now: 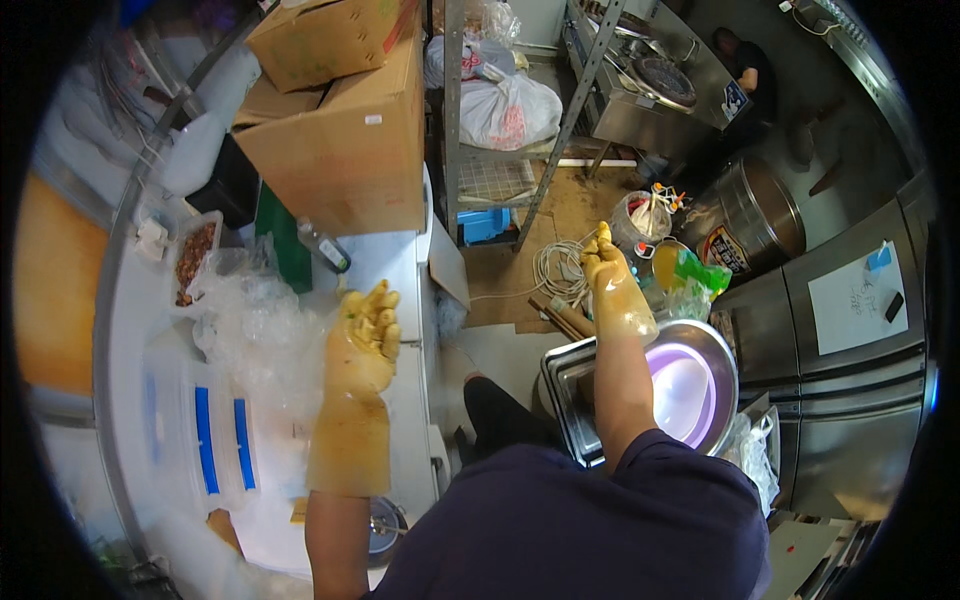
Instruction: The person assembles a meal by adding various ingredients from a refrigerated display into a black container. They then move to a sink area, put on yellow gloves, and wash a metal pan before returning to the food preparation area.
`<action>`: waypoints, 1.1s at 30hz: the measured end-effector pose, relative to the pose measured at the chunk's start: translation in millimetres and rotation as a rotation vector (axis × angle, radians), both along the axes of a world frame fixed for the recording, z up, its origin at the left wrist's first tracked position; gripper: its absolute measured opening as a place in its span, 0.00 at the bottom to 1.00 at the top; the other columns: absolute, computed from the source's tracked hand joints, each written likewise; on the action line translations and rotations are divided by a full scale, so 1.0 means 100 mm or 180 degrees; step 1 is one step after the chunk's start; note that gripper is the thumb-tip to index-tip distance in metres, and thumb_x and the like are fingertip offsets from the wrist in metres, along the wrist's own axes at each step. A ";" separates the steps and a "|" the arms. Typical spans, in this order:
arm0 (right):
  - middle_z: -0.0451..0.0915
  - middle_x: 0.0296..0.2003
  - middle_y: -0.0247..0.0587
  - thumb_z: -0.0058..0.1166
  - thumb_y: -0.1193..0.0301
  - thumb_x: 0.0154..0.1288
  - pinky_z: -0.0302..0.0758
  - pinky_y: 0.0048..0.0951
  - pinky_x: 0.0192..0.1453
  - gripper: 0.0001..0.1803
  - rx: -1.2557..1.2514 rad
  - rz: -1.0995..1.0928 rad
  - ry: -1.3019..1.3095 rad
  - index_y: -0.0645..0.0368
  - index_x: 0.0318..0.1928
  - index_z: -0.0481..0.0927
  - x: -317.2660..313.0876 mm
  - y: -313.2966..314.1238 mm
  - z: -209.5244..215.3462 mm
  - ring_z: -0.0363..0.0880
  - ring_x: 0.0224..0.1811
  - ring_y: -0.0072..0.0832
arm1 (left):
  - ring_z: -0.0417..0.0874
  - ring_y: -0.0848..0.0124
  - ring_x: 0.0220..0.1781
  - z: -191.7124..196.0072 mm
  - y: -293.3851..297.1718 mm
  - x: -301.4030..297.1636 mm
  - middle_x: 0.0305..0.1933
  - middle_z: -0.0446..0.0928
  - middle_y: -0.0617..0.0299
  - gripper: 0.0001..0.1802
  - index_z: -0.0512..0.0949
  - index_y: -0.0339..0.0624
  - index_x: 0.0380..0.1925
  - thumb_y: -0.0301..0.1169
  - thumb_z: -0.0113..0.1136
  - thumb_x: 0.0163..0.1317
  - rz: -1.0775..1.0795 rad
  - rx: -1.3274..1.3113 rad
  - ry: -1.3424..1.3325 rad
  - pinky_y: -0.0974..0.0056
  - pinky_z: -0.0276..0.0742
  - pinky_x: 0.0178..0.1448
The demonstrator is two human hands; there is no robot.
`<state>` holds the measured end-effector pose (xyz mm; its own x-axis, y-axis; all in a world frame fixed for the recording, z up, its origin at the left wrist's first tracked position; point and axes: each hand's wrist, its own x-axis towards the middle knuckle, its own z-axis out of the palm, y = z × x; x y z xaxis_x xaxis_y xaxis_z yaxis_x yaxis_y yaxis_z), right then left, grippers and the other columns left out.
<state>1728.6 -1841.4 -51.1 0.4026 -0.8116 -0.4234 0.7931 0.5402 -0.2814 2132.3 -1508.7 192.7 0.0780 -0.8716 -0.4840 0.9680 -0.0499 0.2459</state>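
Observation:
Both my hands wear yellowish rubber gloves. My left hand (368, 335) is raised over the edge of the white worktop (385, 258), its fingers loosely bent and apart, with nothing visible in it. A crumpled heap of clear plastic bags (250, 318) lies on the worktop to its left, and a dark bottle (328, 248) leans just beyond. Out to the right, my right hand (612, 275) hangs above the floor, fingers partly curled and apart, apparently holding nothing. Below its forearm, a purple basin (708, 385) sits inside a steel bowl (727, 375).
Cardboard boxes (335, 150) are stacked on the worktop's far end. Beyond stands a metal shelf rack with white bags (510, 112). Coiled cable (558, 272), a large steel drum (765, 215) and steel cabinets (850, 390) lie to the right. Another person (755, 80) is at the far right.

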 end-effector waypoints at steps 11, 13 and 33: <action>0.69 0.26 0.33 0.51 0.75 0.63 0.65 0.32 0.28 0.20 0.0673 -0.0864 0.0110 0.38 0.53 0.81 0.16 -1.08 -0.70 0.67 0.24 0.30 | 0.84 0.69 0.31 -0.39 -2.55 -0.54 0.40 0.85 0.52 0.21 0.79 0.35 0.50 0.43 0.50 0.73 -0.0711 0.0723 -0.0634 0.68 0.82 0.35; 0.69 0.26 0.33 0.51 0.75 0.63 0.65 0.30 0.28 0.20 0.0751 -0.1132 0.0202 0.39 0.53 0.81 -0.06 -1.25 -0.74 0.67 0.25 0.29 | 0.84 0.69 0.32 -0.32 -2.98 -0.71 0.41 0.85 0.52 0.22 0.79 0.35 0.50 0.43 0.50 0.73 -0.0953 0.0866 -0.0672 0.68 0.83 0.35; 0.73 0.28 0.28 0.62 0.74 0.55 0.69 0.32 0.30 0.21 -0.0096 -0.2347 -0.0538 0.49 0.52 0.79 -0.95 -2.64 0.13 0.70 0.26 0.27 | 0.85 0.64 0.32 -0.49 -6.17 -2.95 0.42 0.85 0.48 0.19 0.79 0.37 0.45 0.40 0.44 0.74 -0.2460 0.0459 -0.0838 0.65 0.84 0.37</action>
<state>1633.1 -2105.8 -38.0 -0.1916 -0.9060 -0.3774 0.9796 -0.1529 -0.1301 1837.7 -2125.8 144.2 -0.3912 -0.6568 -0.6446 0.5595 -0.7259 0.4001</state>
